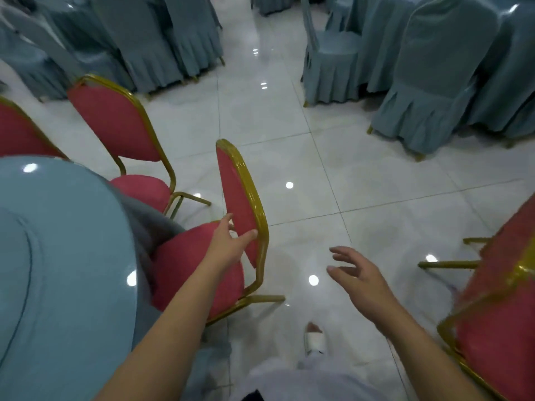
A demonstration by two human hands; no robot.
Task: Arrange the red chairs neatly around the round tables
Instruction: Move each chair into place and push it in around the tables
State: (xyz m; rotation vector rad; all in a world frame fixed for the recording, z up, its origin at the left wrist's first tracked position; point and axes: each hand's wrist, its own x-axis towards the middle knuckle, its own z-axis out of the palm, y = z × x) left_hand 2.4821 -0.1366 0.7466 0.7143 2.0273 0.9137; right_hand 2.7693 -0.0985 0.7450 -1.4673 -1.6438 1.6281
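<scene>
Round table (58, 256), blue-grey cloth, glossy top: taken as the landmark for all entries below. Only part of it is seen; its cloth hangs at the near edge.

Covered chairs (428, 82), blue-grey, several: well away from the table, across the tiled aisle. Not part of the task.

Red chair, nearest (202, 264), gold frame: seat pushed against the table's hanging cloth, back turned outward and angled away from the table edge. It is judged not yet squared. Risk: if it is pushed further while skewed, the cloth could be caught under the seat and dragged; the glossy tile may let the legs skid past the intended spot.

Second red chair (115, 125): next round the table's edge, seat tucked partly under the rim. Risk: a swing of the nearest chair's back could knock its rear leg, the two standing close.

Third red chair (17, 131): further round the same edge, mostly cut off.

Fourth red chair (498, 299): well apart from the table, across the aisle, lying tilted with legs pointing sideways. Risk: a foot could be caught on those legs when it is stepped around.

Right hand (359, 285): away from the table, over bare floor, fingers spread, nothing held.

Left hand (231, 241): just beside the table, fingers loosely curled at the lower part of the nearest chair's back, touching but not clearly clamped. Risk: a weak grip could slip off the smooth frame.
</scene>
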